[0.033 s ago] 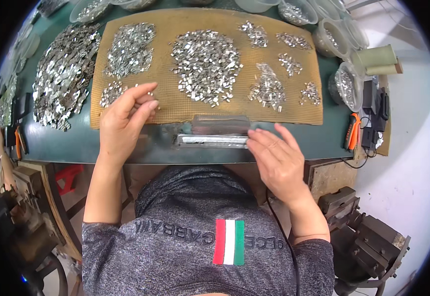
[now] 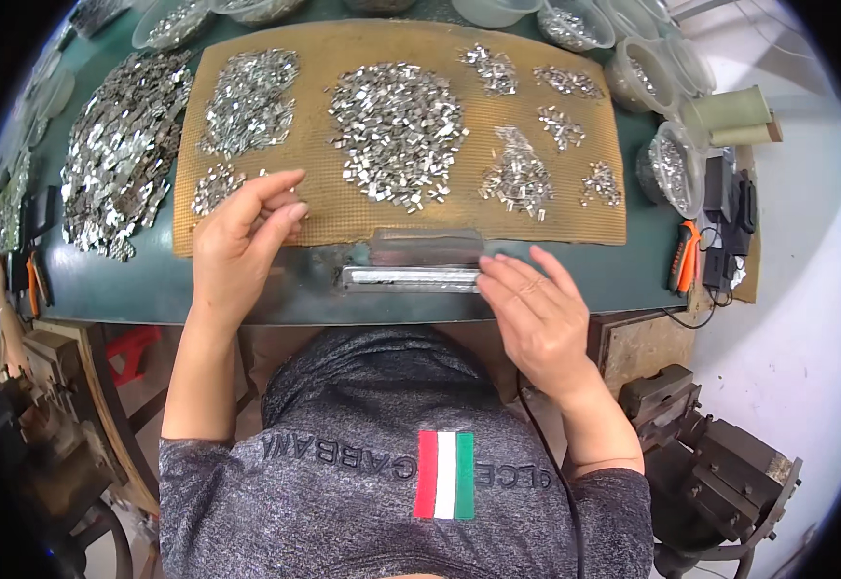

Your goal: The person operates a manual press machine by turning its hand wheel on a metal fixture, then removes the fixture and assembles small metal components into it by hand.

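In front of me on the green table lies a narrow metal tray [image 2: 396, 276], its slot lined with bright silvery pieces. My right hand [image 2: 539, 314] rests at the tray's right end, fingers stretched out and fingertips touching it. My left hand [image 2: 242, 232] hovers over the lower left of a tan ribbed mat [image 2: 295, 164], index finger extended and thumb tip apart from it. Whether a tiny piece sits between the curled fingers is hard to see. Beside that hand is a small pile of metal pieces [image 2: 216, 188]. A grey translucent strip [image 2: 427, 245] lies just behind the tray.
A large heap of small metal pieces [image 2: 396, 135] covers the mat's middle, with several smaller piles around. Left of the mat spreads a heap of flat shiny plates [image 2: 116, 154]. Plastic bowls [image 2: 671, 169] line the back and right. Orange-handled pliers [image 2: 686, 256] lie at the right edge.
The whole view has shifted very slightly. Both hands and the tray hold the same positions relative to each other.
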`<state>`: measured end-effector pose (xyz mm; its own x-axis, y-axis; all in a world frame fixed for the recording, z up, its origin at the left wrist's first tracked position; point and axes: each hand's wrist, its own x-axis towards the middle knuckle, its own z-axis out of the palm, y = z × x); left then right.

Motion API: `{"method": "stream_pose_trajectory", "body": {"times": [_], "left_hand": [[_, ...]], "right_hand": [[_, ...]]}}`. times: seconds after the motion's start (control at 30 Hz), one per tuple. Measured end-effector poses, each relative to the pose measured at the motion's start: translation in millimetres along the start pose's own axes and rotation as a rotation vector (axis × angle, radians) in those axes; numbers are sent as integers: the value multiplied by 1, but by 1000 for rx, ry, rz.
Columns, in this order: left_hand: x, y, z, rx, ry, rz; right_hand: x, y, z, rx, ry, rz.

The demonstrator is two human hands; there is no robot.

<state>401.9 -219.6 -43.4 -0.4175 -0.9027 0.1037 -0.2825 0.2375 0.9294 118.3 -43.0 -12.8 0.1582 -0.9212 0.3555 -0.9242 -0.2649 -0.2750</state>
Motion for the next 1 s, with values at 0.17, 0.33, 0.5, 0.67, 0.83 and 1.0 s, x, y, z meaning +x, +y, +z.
{"method": "stream_pose_trajectory", "body": {"times": [0.17, 0.33, 0.5, 0.67, 0.83, 1.0], "left_hand": [[-1, 18, 7, 171, -93, 62], [-1, 25, 19, 311, -81, 327], [-12, 32, 30, 188, -166, 278], [-20, 28, 43, 113, -246, 322], [-23, 22, 53, 100, -279, 374], [-27, 25, 62, 185, -208, 436]], "right_hand": [[0, 15, -6, 202, -55, 97], [4, 61, 1, -5, 215, 333], [13, 65, 11, -227, 174, 241], [14, 65, 8, -141, 135, 314], [11, 64, 7, -56, 106, 385], [9, 61, 6, -101, 101, 339]]}}
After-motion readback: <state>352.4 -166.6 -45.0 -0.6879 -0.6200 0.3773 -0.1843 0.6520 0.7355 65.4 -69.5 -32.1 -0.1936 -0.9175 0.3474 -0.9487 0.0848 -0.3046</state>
